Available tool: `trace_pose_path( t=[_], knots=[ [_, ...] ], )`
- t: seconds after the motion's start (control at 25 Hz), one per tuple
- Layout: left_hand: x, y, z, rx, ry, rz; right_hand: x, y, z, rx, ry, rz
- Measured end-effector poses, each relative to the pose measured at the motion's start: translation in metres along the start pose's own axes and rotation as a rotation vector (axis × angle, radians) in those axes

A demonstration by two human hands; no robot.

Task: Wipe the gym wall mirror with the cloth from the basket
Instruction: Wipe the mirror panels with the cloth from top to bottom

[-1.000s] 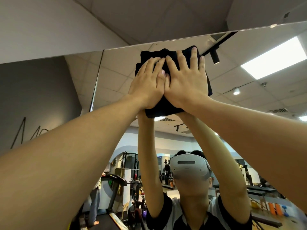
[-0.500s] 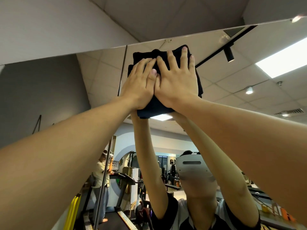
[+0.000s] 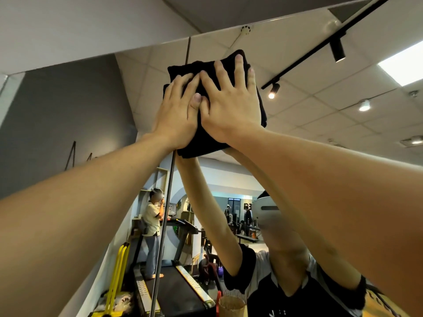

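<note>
Both hands press a folded black cloth (image 3: 212, 143) flat against the wall mirror (image 3: 309, 124), high up near its top edge, right where a thin vertical seam (image 3: 167, 202) between two mirror panels runs down. The left hand (image 3: 177, 113) lies on the cloth's left half with its fingers straight and close together, and the right hand (image 3: 229, 104) covers the right half with its fingers straight and slightly fanned; the two hands touch side by side. Neither hand pinches or curls round the cloth: it is held only by flat palm pressure against the glass. The cloth looks soft, thick and light, folded into several layers, so it should bend and bunch easily and would drop if the pressure eased. The best hold is probably just this one, palms spread over the middle of the pad so the folds stay together, with fingertips near the upper edge to steer it. The mirror is hard, smooth and likely slippery under the fabric, and being glass it calls for even pressure, not a hard shove, especially over the seam, where the edge of the cloth could catch. In the reflection a treadmill (image 3: 174, 282) stands below, well apart from the hands.
</note>
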State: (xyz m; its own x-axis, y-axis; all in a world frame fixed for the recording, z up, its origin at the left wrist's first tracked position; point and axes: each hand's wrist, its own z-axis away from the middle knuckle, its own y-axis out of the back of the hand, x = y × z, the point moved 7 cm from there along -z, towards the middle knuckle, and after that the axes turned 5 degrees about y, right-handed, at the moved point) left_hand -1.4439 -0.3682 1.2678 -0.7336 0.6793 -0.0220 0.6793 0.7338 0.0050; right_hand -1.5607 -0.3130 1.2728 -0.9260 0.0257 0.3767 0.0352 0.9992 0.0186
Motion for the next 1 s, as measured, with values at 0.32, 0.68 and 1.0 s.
trace_pose_path(
  t=[0.32, 0.68, 1.0],
  knots=[
    [-0.015, 0.011, 0.079, -0.022, 0.112, -0.039, -0.043, -0.005, 0.057, -0.048, 0.028, -0.059],
    [0.024, -0.004, 0.124, -0.096, 0.148, -0.129, -0.029, 0.004, 0.113, -0.052, 0.075, -0.016],
    [0.132, -0.045, 0.105, -0.125, 0.053, -0.090, 0.073, 0.042, 0.148, -0.046, 0.007, 0.081]
  ],
)
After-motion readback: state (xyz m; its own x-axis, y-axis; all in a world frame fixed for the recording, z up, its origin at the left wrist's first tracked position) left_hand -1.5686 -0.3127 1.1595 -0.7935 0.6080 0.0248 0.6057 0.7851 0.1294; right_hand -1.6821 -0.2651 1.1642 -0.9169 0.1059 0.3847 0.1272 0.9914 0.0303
